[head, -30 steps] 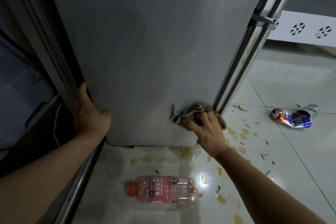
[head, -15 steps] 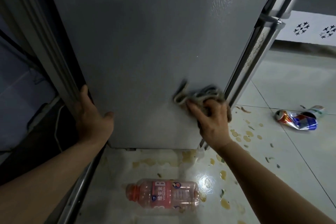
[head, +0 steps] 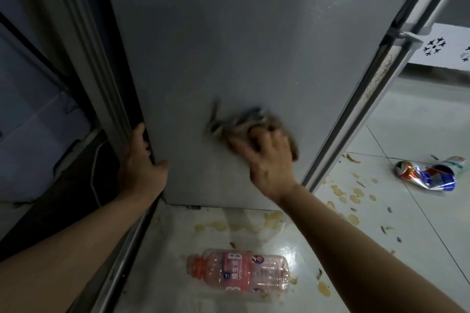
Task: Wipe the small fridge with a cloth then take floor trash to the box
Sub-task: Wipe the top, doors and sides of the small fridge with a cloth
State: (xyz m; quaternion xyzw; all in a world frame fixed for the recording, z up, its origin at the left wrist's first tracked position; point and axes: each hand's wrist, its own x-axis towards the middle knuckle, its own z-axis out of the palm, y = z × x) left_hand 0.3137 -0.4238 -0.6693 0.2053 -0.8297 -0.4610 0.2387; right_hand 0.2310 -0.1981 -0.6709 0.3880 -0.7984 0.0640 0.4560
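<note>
Right now the right hand (head: 269, 162) presses a bunched cloth (head: 244, 124) flat vs the grey fridge (head: 254, 46) side, low down, fingers spread over it, blurred. Left hand (head: 141, 165) grips the fridge's back edge, fingers wrapped behind, thumb in front. Pink bottle (head: 239, 274) & crushed can (head: 424, 175) lie on the stained floor (head: 381, 249), well apart.

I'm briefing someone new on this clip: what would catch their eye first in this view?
The right hand pressing a crumpled cloth against the grey fridge side, blurred mid-wipe, while the left hand grips the fridge's rear edge. Next, the trash on the stained tile floor: a pink plastic bottle lying below the fridge, and a crushed can to the right.
</note>
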